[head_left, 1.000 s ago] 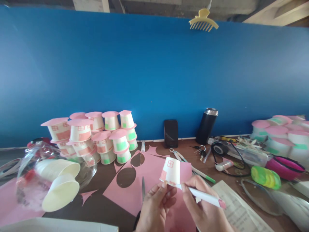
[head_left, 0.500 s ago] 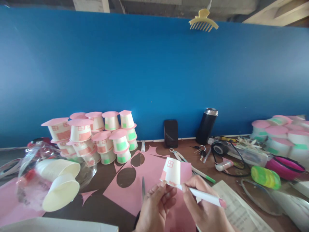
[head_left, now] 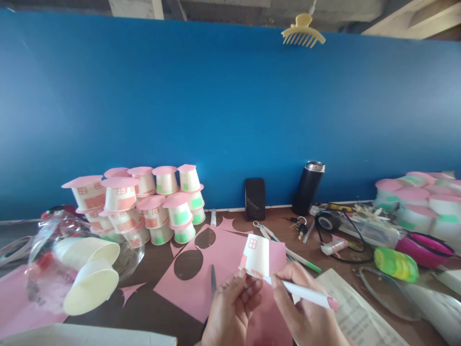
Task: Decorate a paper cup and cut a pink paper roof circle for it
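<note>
My left hand is closed on the lower edge of a white paper cup turned upside down. On the cup are a red-drawn window, a red patch at the left and red marks along the rim. My right hand grips a white marker pen with a pink end, and its tip meets the cup near the rim. Beneath the hands lies pink paper with round holes cut out. The scissors are partly hidden behind my left hand.
Stacked decorated cups with pink roofs stand at the left, behind plain cups in a plastic bag. A phone and a black flask lean at the blue partition. Keys, a cable, printed paper and more decorated cups are rightward.
Red marks along the cup's rim have grown slightly. The cup is turned a little, and both hands keep nearly the same place.
</note>
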`<action>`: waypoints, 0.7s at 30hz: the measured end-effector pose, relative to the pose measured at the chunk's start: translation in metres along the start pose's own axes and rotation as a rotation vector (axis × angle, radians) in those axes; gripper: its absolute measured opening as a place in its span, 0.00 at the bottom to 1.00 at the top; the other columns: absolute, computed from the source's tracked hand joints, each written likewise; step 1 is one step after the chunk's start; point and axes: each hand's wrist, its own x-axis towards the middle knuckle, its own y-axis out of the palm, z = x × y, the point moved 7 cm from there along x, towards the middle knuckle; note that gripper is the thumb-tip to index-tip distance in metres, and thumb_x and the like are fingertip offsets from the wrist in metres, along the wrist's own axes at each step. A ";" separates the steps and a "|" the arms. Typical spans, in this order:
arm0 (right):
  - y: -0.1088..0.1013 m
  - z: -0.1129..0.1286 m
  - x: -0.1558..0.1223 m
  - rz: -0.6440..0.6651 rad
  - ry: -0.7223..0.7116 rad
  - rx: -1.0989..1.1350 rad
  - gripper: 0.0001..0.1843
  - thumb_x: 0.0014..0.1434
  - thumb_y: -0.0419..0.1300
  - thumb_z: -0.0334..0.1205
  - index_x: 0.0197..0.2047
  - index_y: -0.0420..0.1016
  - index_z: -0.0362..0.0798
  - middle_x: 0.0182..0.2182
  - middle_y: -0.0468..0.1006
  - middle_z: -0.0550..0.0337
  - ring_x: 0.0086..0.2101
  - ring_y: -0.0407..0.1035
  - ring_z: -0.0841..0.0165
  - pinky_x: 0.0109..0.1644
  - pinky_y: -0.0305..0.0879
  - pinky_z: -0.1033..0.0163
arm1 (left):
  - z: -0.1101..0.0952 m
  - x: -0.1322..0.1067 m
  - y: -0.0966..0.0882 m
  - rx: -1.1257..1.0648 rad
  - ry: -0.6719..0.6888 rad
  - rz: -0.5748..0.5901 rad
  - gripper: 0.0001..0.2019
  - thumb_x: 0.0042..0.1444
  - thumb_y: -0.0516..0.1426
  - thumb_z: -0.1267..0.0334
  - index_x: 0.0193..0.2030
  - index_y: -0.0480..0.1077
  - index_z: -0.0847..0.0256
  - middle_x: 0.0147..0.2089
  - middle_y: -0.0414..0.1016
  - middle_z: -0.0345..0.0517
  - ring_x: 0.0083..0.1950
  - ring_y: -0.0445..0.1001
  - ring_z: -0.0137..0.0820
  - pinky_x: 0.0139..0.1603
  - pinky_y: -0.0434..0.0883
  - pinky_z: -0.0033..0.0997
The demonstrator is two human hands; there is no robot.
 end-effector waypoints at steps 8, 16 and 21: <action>0.000 -0.003 0.000 0.003 0.018 -0.009 0.11 0.64 0.52 0.39 0.29 0.63 0.51 0.21 0.64 0.67 0.20 0.60 0.72 0.24 0.57 0.67 | 0.000 0.001 -0.001 -0.002 -0.008 -0.023 0.04 0.55 0.60 0.70 0.31 0.73 0.68 0.29 0.78 0.49 0.32 0.79 0.32 0.31 0.74 0.25; -0.018 0.003 -0.005 -0.164 0.049 0.110 0.04 0.64 0.54 0.40 0.40 0.69 0.51 0.27 0.71 0.63 0.25 0.68 0.70 0.30 0.66 0.66 | 0.000 -0.001 0.001 -0.066 -0.047 -0.057 0.05 0.58 0.57 0.72 0.33 0.73 0.70 0.28 0.77 0.49 0.30 0.79 0.30 0.30 0.74 0.24; -0.022 -0.018 -0.005 -0.308 0.213 0.113 0.13 0.66 0.51 0.45 0.52 0.69 0.55 0.37 0.77 0.59 0.34 0.73 0.67 0.36 0.70 0.65 | -0.001 0.000 0.005 -0.123 -0.046 0.011 0.06 0.58 0.56 0.72 0.32 0.73 0.70 0.28 0.76 0.48 0.31 0.78 0.30 0.33 0.76 0.26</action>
